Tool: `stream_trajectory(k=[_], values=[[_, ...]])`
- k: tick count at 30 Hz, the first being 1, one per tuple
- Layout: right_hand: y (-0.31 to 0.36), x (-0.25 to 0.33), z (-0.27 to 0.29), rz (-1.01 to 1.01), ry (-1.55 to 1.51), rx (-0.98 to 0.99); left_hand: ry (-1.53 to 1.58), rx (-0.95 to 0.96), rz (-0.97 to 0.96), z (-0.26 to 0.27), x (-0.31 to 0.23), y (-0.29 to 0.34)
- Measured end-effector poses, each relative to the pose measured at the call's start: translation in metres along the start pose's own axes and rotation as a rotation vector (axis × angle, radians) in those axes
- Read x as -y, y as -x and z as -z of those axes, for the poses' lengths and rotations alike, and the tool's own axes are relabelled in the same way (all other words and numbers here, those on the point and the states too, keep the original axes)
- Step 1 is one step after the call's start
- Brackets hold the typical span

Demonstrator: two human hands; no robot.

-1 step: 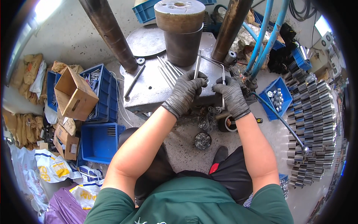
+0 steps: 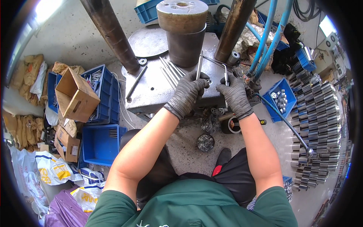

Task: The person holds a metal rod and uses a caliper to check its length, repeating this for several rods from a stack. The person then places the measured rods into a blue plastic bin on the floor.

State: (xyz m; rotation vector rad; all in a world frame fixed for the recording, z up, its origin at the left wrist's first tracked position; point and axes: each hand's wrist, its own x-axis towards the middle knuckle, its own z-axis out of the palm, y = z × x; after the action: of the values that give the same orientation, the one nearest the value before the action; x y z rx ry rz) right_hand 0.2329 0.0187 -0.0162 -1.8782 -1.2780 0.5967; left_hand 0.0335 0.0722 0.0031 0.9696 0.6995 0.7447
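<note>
My left hand (image 2: 189,90), in a dark grey glove, is closed round a bright metal rod (image 2: 199,65) that points up and away from me. A small metal ring (image 2: 208,81) shows at its fingertips. In my gloved right hand (image 2: 236,96) is a thin metal rod with a bent upper end (image 2: 226,73), held almost upright. Both hands are over the near edge of a steel press table (image 2: 151,77). On the table to the left of my left hand lie several loose metal rods (image 2: 169,73). A darker rod (image 2: 137,83) lies farther left, beside a small ring (image 2: 142,61).
A thick steel cylinder (image 2: 185,41) stands between two columns (image 2: 109,34). Blue hoses (image 2: 270,41) hang at the right. Stacked metal sleeves (image 2: 317,125) and a blue bin of parts (image 2: 280,99) stand right. Left are blue crates (image 2: 102,143) and a cardboard box (image 2: 77,96).
The bent rod in my right hand has tilted very slightly, and that hand has shifted a little. My left hand and its rod look almost the same.
</note>
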Motion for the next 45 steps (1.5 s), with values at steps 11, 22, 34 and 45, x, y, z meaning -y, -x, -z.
stream_trajectory(k=[11,22,34,45], values=[[-0.021,-0.006,0.014,-0.184,-0.443,-0.083,0.155,-0.053,0.081,0.010,-0.002,0.012],[0.052,0.039,0.030,-0.108,-0.574,0.267,0.298,-0.109,0.153,0.022,-0.010,0.025],[0.076,0.057,0.023,0.698,0.483,-0.022,0.383,-0.179,0.155,0.019,-0.007,0.034],[0.076,0.060,0.028,0.717,0.521,-0.016,0.301,-0.112,0.133,0.023,-0.004,0.033]])
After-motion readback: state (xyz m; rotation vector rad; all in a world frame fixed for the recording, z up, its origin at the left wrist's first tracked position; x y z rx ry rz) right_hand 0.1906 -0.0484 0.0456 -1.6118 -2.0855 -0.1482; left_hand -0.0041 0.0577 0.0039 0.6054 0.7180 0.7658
